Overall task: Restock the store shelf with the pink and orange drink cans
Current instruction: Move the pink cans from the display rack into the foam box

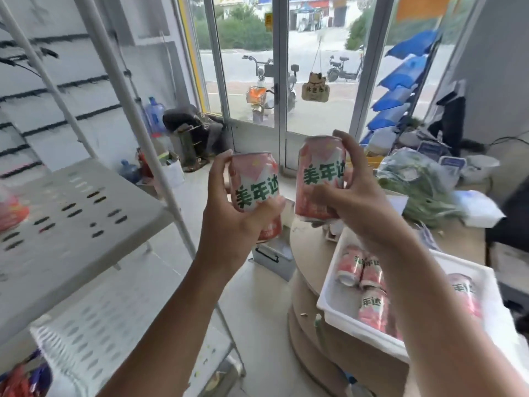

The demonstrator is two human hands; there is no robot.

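Shop corner, glass door [252,67] behind. Perforated white shelf [86,213] far left. Just right of shelf, mid-air: left hand [229,222] wrapped round one pink can [254,181], slightly tilted. Further right: right hand [355,202] clamped round second can [320,173], near upright. Furthest right of shelf: white tray [329,299], spare cans [372,308] lying on sides.

Risks: one-handed grips on slick walls, likely slip if rushed; held cans close together, could knock on the swing to shelf; tilted set-down over slots, probable wobble or topple.

Thin glossy cylinders, probably aluminium, printed wrap; shelf flat, matte, oval-slotted; tray smooth, moulded, raised rim.
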